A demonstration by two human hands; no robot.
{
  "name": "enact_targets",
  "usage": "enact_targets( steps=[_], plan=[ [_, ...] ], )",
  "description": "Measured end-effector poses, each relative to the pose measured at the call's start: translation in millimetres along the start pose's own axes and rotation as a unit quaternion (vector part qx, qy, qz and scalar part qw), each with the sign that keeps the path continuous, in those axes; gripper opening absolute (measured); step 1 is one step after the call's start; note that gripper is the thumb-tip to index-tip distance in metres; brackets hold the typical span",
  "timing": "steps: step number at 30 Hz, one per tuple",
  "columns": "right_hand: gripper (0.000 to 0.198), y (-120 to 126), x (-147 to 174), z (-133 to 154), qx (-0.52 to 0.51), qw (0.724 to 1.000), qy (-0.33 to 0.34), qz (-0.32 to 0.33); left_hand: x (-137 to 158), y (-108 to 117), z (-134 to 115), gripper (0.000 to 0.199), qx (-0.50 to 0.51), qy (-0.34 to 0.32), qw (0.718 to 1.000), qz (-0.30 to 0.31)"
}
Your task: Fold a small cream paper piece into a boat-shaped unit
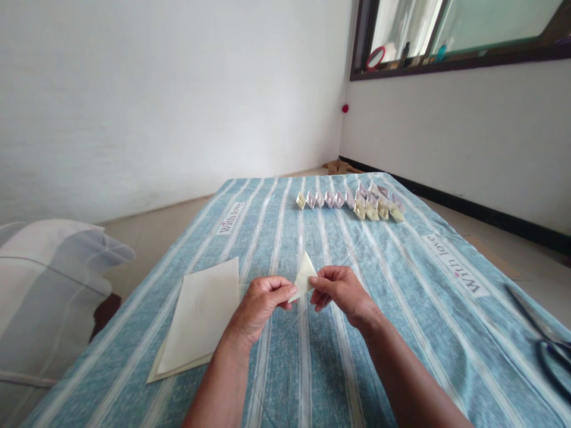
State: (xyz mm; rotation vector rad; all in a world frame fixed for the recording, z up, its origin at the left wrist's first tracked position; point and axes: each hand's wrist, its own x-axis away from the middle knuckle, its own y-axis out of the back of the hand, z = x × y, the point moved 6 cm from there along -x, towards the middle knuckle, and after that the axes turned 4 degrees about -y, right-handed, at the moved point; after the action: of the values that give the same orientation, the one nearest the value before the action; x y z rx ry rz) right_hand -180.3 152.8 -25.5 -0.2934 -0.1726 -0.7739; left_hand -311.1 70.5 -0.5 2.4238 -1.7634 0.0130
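A small piece of pale yellow paper, folded to a triangle (304, 274), is held up above the cloth with its point away from me. My left hand (270, 294) pinches its lower left corner between thumb and fingers. At its right edge, the thumb and fingers of my right hand (338, 289) are closed on it too. Left of my left hand lie sheets of cream paper (200, 315), stacked slightly askew. Farther back stand several small folded paper pieces (372, 202), pale yellow and mauve, in rows.
A blue and white striped cloth (276, 238) covers the table. Scissors with dark handles (542, 327) lie at the right edge. Pale fabric (49, 285) is draped over something left of the table. White walls (178, 89) and a window (464, 35) are behind.
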Motion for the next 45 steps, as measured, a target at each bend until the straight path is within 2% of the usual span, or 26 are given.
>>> enact_targets(
  steps=[7, 20, 38, 45],
  plan=[
    [0.038, 2.4, 1.8, 4.1, -0.022, 1.0, 0.005, -0.015, 1.3, -2.2, -1.3, 0.018, 0.001, 0.013, 1.0, 0.023],
    [0.039, 5.1, 0.7, 2.7, -0.033, 0.999, 0.002, -0.021, 2.8, 0.4, -5.3, 0.016, -0.01, 0.001, 1.0, 0.012],
    [0.041, 8.7, 3.1, 5.1, -0.036, 0.998, 0.008, -0.042, 2.8, 0.6, 0.4, 0.011, -0.033, 0.018, 0.998, 0.053],
    [0.04, 7.7, 4.2, 5.9, -0.039, 0.998, 0.013, -0.043, 3.4, 2.4, -2.1, 0.01, -0.032, 0.006, 0.998, 0.046]
  ],
)
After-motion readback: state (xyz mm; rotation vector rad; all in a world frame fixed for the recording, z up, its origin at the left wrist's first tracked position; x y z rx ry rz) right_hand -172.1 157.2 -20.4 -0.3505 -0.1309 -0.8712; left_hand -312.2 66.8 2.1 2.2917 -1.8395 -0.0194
